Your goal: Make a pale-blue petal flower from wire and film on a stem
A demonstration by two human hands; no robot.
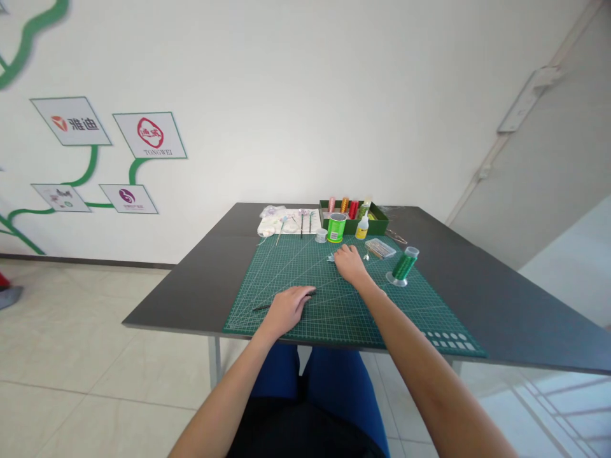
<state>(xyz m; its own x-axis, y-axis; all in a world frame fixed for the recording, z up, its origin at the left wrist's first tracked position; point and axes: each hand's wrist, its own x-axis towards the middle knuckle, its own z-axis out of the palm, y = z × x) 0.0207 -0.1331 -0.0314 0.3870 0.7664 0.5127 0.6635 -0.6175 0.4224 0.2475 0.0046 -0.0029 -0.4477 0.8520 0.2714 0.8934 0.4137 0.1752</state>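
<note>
My left hand (286,308) rests low on the green cutting mat (281,270), its fingers closed over a slim black tool (260,308) that sticks out on both sides; its kind is mostly hidden. Farther forward, my right hand (351,262) reaches down to the mat with bent fingers together. At their tips a small pale-blue piece (331,258) shows, partly covered. Just right of that hand lies a small white piece (366,257). Beyond it are a clear flat case (382,248) and a spool of green thread (405,263) standing on a round clear base.
At the back stand a green tin (337,228), a small white spool (321,236), a yellow glue bottle (363,226) and a dark green box (379,226) with several thread spools. Thin tools lie on a white cloth (270,224). Pliers (396,236) lie right of the box.
</note>
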